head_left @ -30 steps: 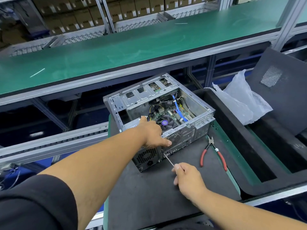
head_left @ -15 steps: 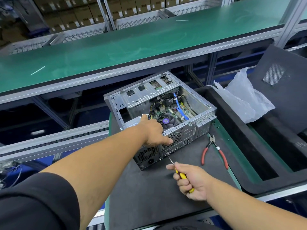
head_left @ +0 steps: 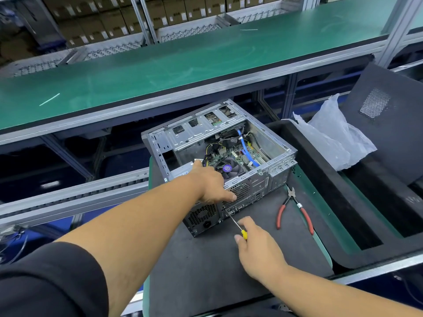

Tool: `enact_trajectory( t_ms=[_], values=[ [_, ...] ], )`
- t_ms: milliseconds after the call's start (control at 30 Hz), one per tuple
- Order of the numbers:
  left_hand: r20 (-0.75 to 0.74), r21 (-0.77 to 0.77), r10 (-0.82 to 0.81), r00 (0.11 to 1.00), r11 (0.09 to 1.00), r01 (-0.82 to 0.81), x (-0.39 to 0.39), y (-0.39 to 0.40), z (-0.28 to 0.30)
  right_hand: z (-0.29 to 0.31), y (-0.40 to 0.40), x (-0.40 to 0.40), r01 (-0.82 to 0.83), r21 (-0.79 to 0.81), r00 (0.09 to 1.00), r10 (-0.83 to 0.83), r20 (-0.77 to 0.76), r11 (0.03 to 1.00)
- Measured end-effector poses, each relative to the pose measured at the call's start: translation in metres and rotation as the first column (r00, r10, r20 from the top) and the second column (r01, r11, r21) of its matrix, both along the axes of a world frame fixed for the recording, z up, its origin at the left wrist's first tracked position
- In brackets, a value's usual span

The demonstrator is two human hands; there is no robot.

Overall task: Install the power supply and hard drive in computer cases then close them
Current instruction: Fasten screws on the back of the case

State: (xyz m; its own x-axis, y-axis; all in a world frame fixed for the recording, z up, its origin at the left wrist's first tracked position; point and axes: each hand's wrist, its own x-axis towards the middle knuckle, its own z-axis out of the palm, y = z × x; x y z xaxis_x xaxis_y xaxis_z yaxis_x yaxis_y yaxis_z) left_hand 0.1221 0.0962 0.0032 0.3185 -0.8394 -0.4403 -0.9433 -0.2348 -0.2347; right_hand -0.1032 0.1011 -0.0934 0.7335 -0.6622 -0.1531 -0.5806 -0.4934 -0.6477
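Far out past the left arm, a green conveyor belt runs across the top of the view, with a roller track lower down, to the left of the left forearm. The left hand reaches forward and rests on the near top edge of the open computer case, above the power supply seated in the case's near left corner; the thumb lies inside the case while the fingers curl down over the rear panel, one fingertip by the round fan grille, so the hand grips the case edge. Just beyond its knuckles sits the CPU fan, and further in a blue cable crosses the motherboard. The case lies on its side on a dark foam mat, with no side panel on it.

Below and slightly right of the left hand, the right hand grips a yellow-handled screwdriver, fingers wrapped round the handle; its shaft slants up-left and its tip meets the rear panel beside the power supply.

To the right of the right hand, red-handled pliers lie on the mat, apart from the case. Further right and beyond, a crumpled plastic bag rests on a black foam tray, and a dark side panel with a mesh vent leans at the far right
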Motion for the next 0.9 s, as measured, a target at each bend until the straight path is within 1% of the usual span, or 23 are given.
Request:
enact_trajectory(
  t_ms=[67, 100, 167, 200, 233, 267, 300, 333, 367, 400, 433, 467, 500, 533, 567, 600, 633, 667, 700, 767, 833, 867, 900],
  values=[
    [-0.019, -0.009, 0.011, 1.0, 1.0, -0.011, 0.001, -0.001, -0.001, -0.001, -0.003, 0.001, 0.036, 0.271, 0.996, -0.057, 0.07, 0.962],
    [-0.024, -0.013, 0.012, 1.0, 1.0, -0.012, 0.002, -0.001, -0.001, -0.002, -0.008, 0.003, 0.078, 0.547, 0.983, -0.156, 0.098, 0.834],
    [-0.041, -0.008, 0.012, 0.999, 1.0, -0.012, 0.002, -0.002, -0.002, -0.002, -0.013, 0.004, 0.091, 0.968, 0.926, -0.376, 0.003, 0.232],
    [-0.049, -0.003, 0.013, 0.999, 1.0, -0.013, 0.002, -0.002, -0.002, -0.003, -0.013, 0.003, 0.074, 0.997, 0.899, -0.434, -0.064, 0.006],
    [-0.056, 0.0, 0.014, 0.998, 1.0, -0.014, 0.002, -0.002, -0.002, -0.004, -0.013, 0.001, 0.054, 0.998, 0.893, -0.445, -0.064, -0.034],
    [-0.064, 0.001, 0.016, 0.998, 1.0, -0.016, 0.003, -0.003, -0.001, -0.001, -0.011, 0.001, 0.053, 0.992, 0.913, -0.407, -0.002, 0.113],
    [-0.072, 0.003, 0.021, 0.997, 1.0, -0.02, 0.003, -0.004, -0.001, 0.0, -0.008, 0.0, 0.076, 0.913, 0.952, -0.301, 0.052, 0.401],
    [-0.081, 0.011, 0.028, 0.996, 1.0, -0.027, 0.003, -0.004, 0.0, 0.001, -0.004, 0.0, 0.092, 0.711, 0.984, -0.172, 0.041, 0.698],
    [-0.084, 0.02, 0.033, 0.996, 0.999, -0.031, 0.003, -0.004, 0.0, -0.002, -0.004, -0.001, 0.071, 0.439, 0.997, -0.075, -0.009, 0.895],
    [-0.082, 0.021, 0.034, 0.996, 0.999, -0.032, 0.003, -0.004, 0.0, -0.005, -0.006, -0.002, 0.038, 0.221, 0.998, -0.027, -0.054, 0.975],
    [-0.082, 0.019, 0.034, 0.996, 0.999, -0.033, 0.003, -0.004, 0.0, -0.007, -0.007, 0.0, 0.042, 0.123, 0.998, -0.035, -0.058, 0.992],
    [-0.084, 0.02, 0.036, 0.996, 0.999, -0.034, 0.003, -0.004, 0.0, -0.006, -0.006, 0.001, 0.059, 0.193, 0.998, -0.053, -0.035, 0.98],
    [-0.085, 0.024, 0.038, 0.996, 0.999, -0.036, 0.003, -0.003, 0.001, -0.003, -0.007, 0.004, 0.106, 0.421, 0.992, -0.127, 0.021, 0.901],
    [-0.083, 0.027, 0.038, 0.996, 0.999, -0.036, 0.003, -0.004, 0.001, 0.001, -0.01, 0.007, 0.159, 0.73, 0.972, -0.236, 0.004, 0.665],
    [-0.08, 0.032, 0.037, 0.996, 0.999, -0.035, 0.003, -0.004, 0.0, 0.006, -0.011, 0.009, 0.175, 0.934, 0.944, -0.323, -0.069, 0.311],
    [-0.082, 0.037, 0.037, 0.996, 0.999, -0.034, 0.003, -0.004, 0.0, 0.008, -0.012, 0.009, 0.194, 0.979, 0.914, -0.373, -0.16, 0.057],
    [-0.084, 0.04, 0.038, 0.996, 0.999, -0.035, 0.003, -0.004, 0.0, 0.007, -0.013, 0.007, 0.193, 0.981, 0.903, -0.387, -0.187, -0.023],
    [-0.085, 0.039, 0.038, 0.996, 0.999, -0.035, 0.003, -0.005, 0.001, 0.009, -0.014, 0.006, 0.205, 0.976, 0.907, -0.389, -0.16, 0.078],
    [-0.083, 0.039, 0.037, 0.996, 0.999, -0.034, 0.003, -0.005, 0.001, 0.006, -0.013, 0.005, 0.217, 0.922, 0.928, -0.361, -0.093, 0.321],
    [-0.087, 0.039, 0.039, 0.995, 0.999, -0.036, 0.002, -0.005, 0.001, -0.003, -0.009, 0.0, 0.207, 0.498, 0.97, -0.242, 0.006, 0.842],
    [-0.087, 0.036, 0.038, 0.995, 0.999, -0.035, 0.002, -0.004, 0.001, -0.007, -0.011, 0.002, 0.16, 0.257, 0.982, -0.181, 0.06, 0.953],
    [-0.086, 0.038, 0.038, 0.996, 0.999, -0.034, 0.001, -0.004, 0.002, -0.005, -0.009, 0.004, 0.168, 0.379, 0.972, -0.216, 0.088, 0.91],
    [-0.083, 0.035, 0.036, 0.996, 0.999, -0.033, 0.001, -0.004, 0.003, -0.004, -0.01, 0.006, 0.189, 0.616, 0.953, -0.294, 0.073, 0.765]
  ],
)
